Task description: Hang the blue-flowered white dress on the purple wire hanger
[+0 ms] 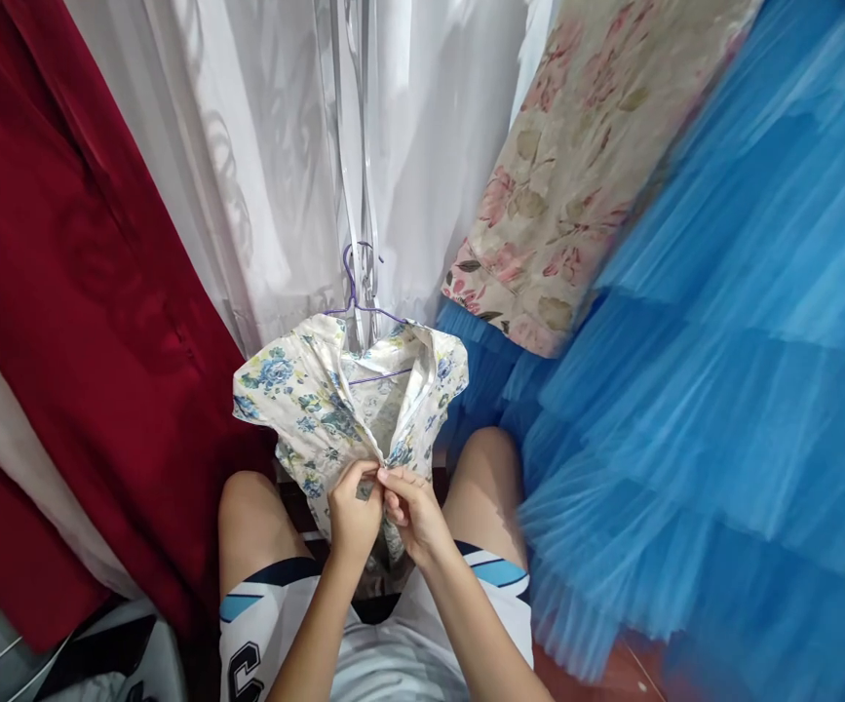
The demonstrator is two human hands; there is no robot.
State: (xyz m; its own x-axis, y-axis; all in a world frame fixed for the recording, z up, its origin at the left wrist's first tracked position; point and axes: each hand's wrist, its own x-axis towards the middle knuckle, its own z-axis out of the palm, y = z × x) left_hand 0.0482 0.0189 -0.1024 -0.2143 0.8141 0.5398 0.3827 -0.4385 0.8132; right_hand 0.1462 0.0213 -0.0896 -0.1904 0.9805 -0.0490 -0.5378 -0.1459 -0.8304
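A white short-sleeved blouse (320, 408) with blue and yellow flowers hangs from a purple wire hanger (353, 292) in front of me. Its neck is spread apart, and the two front edges meet low on the chest. At that meeting point my left hand (355, 507) pinches the cloth, fingers closed. My right hand (413, 509) presses against it from the other side, thumb and forefinger closed on the same spot of the front edge. The small fastening between the fingertips is hidden. The lower part of the blouse drops between my knees, partly behind my hands.
Dark red cloth (93, 292) hangs at left, and white cloth (276, 146) with pale ribbons (353, 117) hangs behind the hanger. To the right are a pink-flowered cloth (539, 224) and a layered blue tulle skirt (707, 390). A grey container (163, 653) stands lower left.
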